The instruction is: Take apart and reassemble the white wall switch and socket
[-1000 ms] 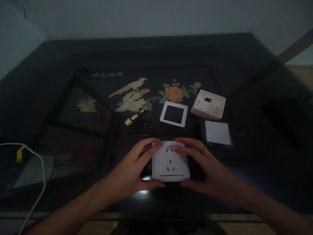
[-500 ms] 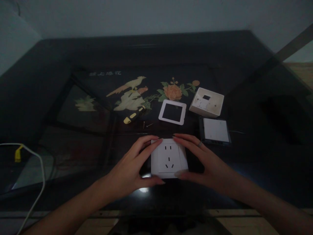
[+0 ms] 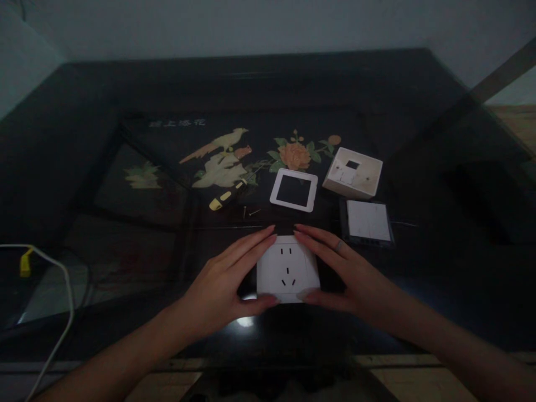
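A white wall socket (image 3: 288, 270) with five slots faces up near the front of the dark table. My left hand (image 3: 228, 273) grips its left side, fingers along the far edge and thumb at the near edge. On the opposite side my right hand (image 3: 349, 273), with a ring on one finger, holds it in the same way. Beyond the socket lies a white square frame (image 3: 273, 190). Two small screws (image 3: 253, 212) and a black-and-yellow screwdriver (image 3: 226, 196) lie to the left of that frame. The socket's underside is hidden.
At the right stands an open white mounting box (image 3: 355, 173). Just in front of it lies a dark square part with a white panel (image 3: 368, 220). A white cable (image 3: 70, 301) with a yellow tag (image 3: 25, 263) runs along the left. The glossy tabletop (image 3: 419, 145) shows a bird-and-flower picture.
My left fingers have straightened along the far edge, and the left thumb has moved up against the near edge of the socket. The whole view has shifted slightly; other things stay in place.
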### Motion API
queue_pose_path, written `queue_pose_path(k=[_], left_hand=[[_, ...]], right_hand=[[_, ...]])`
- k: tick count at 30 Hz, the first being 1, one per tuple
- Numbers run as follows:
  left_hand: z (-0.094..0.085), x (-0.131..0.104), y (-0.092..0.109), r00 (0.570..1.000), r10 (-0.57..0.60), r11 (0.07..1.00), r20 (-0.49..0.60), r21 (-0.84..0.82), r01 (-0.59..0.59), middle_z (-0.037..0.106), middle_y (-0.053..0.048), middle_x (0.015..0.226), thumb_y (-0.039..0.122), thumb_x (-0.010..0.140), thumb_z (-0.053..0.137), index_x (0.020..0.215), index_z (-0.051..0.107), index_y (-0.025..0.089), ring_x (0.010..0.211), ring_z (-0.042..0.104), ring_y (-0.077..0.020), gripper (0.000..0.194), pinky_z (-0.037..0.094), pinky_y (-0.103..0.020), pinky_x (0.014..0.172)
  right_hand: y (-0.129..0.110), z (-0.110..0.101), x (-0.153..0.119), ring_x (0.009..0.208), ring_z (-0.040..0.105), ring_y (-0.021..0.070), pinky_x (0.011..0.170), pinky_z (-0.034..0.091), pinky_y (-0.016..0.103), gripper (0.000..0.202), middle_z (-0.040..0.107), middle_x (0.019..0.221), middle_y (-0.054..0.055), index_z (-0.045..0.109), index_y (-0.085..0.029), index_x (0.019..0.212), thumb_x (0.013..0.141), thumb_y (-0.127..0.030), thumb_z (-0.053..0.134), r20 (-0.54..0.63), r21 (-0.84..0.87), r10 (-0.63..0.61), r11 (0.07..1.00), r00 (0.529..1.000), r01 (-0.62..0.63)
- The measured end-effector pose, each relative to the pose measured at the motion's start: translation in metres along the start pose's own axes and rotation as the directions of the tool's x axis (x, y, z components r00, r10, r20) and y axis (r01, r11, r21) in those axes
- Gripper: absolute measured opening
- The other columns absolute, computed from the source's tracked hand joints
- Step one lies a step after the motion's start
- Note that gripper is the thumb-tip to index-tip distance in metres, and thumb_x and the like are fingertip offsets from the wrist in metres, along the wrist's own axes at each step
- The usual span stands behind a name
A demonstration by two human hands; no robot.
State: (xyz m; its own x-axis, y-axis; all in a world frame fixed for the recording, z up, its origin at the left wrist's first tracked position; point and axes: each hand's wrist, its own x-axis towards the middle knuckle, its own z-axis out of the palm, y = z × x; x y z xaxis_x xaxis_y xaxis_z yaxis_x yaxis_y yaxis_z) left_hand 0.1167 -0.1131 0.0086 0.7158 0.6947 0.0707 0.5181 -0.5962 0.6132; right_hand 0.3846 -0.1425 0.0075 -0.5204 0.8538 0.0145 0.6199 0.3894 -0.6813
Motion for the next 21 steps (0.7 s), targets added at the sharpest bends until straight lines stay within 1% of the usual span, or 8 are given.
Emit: queue_pose_path(k=[6, 12, 17, 21], left_hand=[[-0.003, 0.002, 0.001, 1.0, 0.026, 0.996, -0.008, 0.086, -0.026, 0.042, -0.016, 0.152, 0.043, 0.083, 0.07, 0.147, 0.033, 0.018, 0.136, 0.047, -0.027, 0.078, 0.045, -0.044, 0.111], [-0.005, 0.006, 0.004, 1.0, 0.031, 0.992, -0.001, 0.119, -0.031, 0.044, -0.016, 0.151, 0.043, 0.083, 0.07, 0.146, 0.036, 0.016, 0.135, 0.049, -0.0271, 0.076, 0.046, -0.043, 0.11], [-0.009, 0.007, 0.005, 1.0, 0.019, 0.99, 0.012, 0.137, -0.021, 0.045, -0.014, 0.151, 0.046, 0.082, 0.069, 0.146, 0.037, 0.018, 0.133, 0.051, -0.0296, 0.077, 0.046, -0.045, 0.109], [-0.011, 0.007, 0.006, 0.999, 0.025, 0.983, 0.029, 0.18, -0.03, 0.045, -0.015, 0.15, 0.05, 0.082, 0.068, 0.146, 0.038, 0.018, 0.132, 0.052, -0.0319, 0.077, 0.043, -0.05, 0.111]], right_hand=[[-0.003, -0.002, 0.001, 0.141, 0.039, 0.0253, 0.111, 0.042, 0.045, 0.075, 0.036, 0.155, 0.016, 0.031, -0.019, 0.149, 0.087, -0.041, 0.066, -0.001, -0.066, -0.041, 0.997, 0.999, 0.041], [-0.004, -0.005, 0.004, 0.136, 0.045, 0.0251, 0.109, 0.045, 0.043, 0.07, 0.044, 0.149, 0.018, 0.036, -0.013, 0.146, 0.088, -0.041, 0.065, -0.007, -0.111, -0.083, 0.99, 0.997, 0.081], [-0.007, -0.007, 0.006, 0.134, 0.047, 0.0292, 0.106, 0.047, 0.048, 0.071, 0.046, 0.148, 0.019, 0.037, -0.013, 0.147, 0.088, -0.042, 0.064, 0.012, -0.16, -0.098, 0.982, 0.995, 0.099], [-0.009, -0.008, 0.009, 0.133, 0.047, 0.0335, 0.106, 0.046, 0.054, 0.075, 0.046, 0.147, 0.021, 0.036, -0.012, 0.149, 0.086, -0.04, 0.066, 0.03, -0.196, -0.119, 0.973, 0.992, 0.123]])
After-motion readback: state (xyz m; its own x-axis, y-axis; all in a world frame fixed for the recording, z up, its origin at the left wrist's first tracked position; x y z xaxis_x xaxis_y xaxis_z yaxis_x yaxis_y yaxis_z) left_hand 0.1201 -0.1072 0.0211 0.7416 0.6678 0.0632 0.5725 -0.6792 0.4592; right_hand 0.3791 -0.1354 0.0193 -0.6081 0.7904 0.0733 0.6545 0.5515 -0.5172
